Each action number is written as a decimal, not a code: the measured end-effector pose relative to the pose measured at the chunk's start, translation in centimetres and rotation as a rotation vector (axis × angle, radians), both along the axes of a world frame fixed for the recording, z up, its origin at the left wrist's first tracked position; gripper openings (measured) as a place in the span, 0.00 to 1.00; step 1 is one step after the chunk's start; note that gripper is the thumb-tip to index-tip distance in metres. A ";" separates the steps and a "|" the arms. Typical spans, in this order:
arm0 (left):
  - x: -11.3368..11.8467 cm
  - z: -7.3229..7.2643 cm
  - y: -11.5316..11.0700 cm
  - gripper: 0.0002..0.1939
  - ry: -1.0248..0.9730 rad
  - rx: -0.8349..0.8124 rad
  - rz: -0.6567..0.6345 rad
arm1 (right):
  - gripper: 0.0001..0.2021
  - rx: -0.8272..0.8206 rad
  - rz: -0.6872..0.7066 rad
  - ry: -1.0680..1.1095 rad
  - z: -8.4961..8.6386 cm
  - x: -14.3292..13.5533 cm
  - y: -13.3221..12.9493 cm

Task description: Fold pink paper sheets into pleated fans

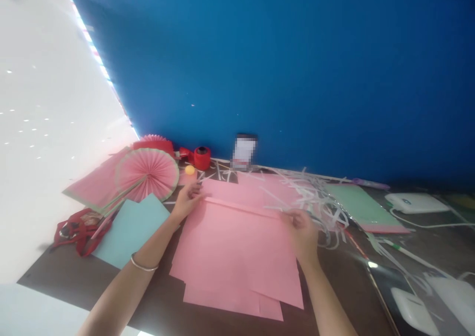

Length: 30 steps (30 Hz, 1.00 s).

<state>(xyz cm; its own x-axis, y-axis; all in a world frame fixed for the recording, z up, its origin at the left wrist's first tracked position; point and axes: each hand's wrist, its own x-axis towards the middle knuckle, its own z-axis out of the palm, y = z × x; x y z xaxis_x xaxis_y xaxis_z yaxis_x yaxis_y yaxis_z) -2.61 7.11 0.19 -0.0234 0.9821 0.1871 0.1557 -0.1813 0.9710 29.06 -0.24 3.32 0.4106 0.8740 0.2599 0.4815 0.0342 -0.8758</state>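
Observation:
A sheet of pink paper (237,242) lies in front of me on more pink sheets, a narrow strip folded over along its far edge. My left hand (188,197) pinches the left end of that fold. At the right end, my right hand (302,229) has its fingers closed on the same fold. The fold (241,208) runs between both hands and tilts slightly down to the right. Lower pink sheets (230,301) stick out below the top one. Teal sheets (133,232) lie left of my left forearm.
Round pleated paper fans (148,172), red ribbon (79,229) and a red roll (202,158) are at the left. White paper strips (326,202) lie tangled at the right, near a green pack (363,205), a white device (417,202) and a phone (389,286). A blue wall (282,78) stands behind.

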 end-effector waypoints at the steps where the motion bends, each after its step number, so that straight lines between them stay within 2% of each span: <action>1: -0.1 0.1 0.2 0.28 -0.079 -0.042 0.017 | 0.11 0.008 -0.022 0.037 0.1 -0.1 0.0; 6: -0.6 0.6 0.2 0.18 -0.198 -0.069 0.134 | 0.14 0.011 -0.009 0.189 0.1 -0.5 0.1; 14: -0.5 1.1 -0.6 0.20 -0.282 -0.260 -0.044 | 0.13 0.060 -0.113 0.213 0.1 -0.5 0.0; 22: -0.8 1.0 -0.2 0.18 -0.447 -0.297 -0.045 | 0.14 0.027 0.049 0.299 0.4 -0.4 0.0; 30: -1.0 0.7 0.0 0.18 -0.440 -0.301 -0.042 | 0.12 0.010 0.011 0.239 0.1 -0.1 0.0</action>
